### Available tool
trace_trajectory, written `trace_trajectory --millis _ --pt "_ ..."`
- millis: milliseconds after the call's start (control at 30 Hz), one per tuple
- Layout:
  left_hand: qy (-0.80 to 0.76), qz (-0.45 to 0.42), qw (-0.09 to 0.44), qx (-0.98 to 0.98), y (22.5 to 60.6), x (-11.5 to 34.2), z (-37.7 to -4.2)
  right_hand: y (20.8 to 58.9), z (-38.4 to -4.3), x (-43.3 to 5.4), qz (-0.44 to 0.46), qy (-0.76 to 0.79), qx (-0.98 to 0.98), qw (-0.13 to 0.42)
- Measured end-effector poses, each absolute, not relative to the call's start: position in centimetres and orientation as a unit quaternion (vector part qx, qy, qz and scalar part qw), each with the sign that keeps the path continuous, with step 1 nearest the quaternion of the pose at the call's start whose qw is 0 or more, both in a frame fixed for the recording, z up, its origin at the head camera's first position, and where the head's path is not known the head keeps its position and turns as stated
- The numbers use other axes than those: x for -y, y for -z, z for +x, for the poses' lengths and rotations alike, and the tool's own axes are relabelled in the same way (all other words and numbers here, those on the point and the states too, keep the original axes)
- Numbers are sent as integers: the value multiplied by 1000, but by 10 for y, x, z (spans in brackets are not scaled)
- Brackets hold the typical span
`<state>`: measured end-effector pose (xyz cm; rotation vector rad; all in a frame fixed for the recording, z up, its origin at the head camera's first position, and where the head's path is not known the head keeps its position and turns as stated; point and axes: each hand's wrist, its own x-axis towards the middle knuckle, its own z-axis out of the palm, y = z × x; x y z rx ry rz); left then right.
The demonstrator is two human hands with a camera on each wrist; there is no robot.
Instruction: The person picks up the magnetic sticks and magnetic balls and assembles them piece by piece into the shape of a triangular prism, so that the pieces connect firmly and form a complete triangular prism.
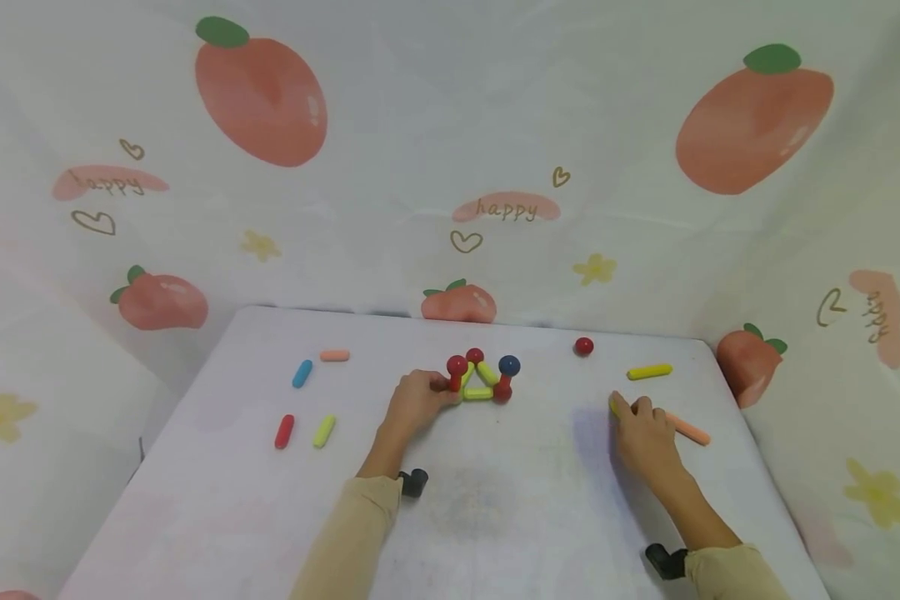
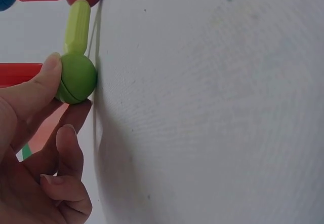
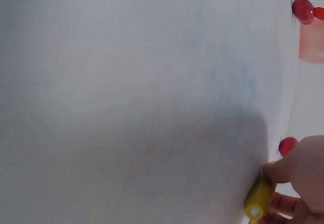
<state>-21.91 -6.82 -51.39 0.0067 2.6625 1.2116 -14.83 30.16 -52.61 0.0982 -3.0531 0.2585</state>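
Near the table's middle lies a triangle of yellow-green rods (image 1: 478, 393) joined by balls. Red rods stand up from its two front corners, one topped by a red ball (image 1: 457, 365), the other by a blue ball (image 1: 509, 365). My left hand (image 1: 417, 403) pinches the green ball (image 2: 79, 78) at the left front corner between thumb and fingers; in the head view the hand mostly hides it. To the right, my right hand (image 1: 645, 437) pinches a yellow rod (image 3: 260, 196) low at the table surface. Beside that hand lies an orange rod (image 1: 688, 428), partly hidden by it.
Another yellow rod (image 1: 649, 372) and a loose red ball (image 1: 584, 346) lie at the back right. On the left are short blue (image 1: 302, 373), orange (image 1: 334, 356), red (image 1: 284, 432) and yellow-green rods (image 1: 324, 432). A printed cloth (image 1: 390, 167) hangs behind the white table (image 1: 480, 533).
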Motion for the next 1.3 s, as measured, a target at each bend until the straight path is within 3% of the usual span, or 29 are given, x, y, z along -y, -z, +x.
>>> trace_trajectory --millis 267,500,700,967,1300 --pt "-409 -3 107 -906 512 67 -218 503 -172 -275 74 -170 981 61" --pt "-410 -6 109 -905 512 65 -217 455 -204 -229 152 -336 922 115" --pt "-412 -13 111 -904 511 64 -217 435 -224 -182 162 -409 889 129" --pt "-413 -7 106 -904 512 66 -217 451 -240 -138 185 -434 878 75" --pt "-416 4 89 -905 515 67 -218 467 -236 -141 176 -341 923 19"
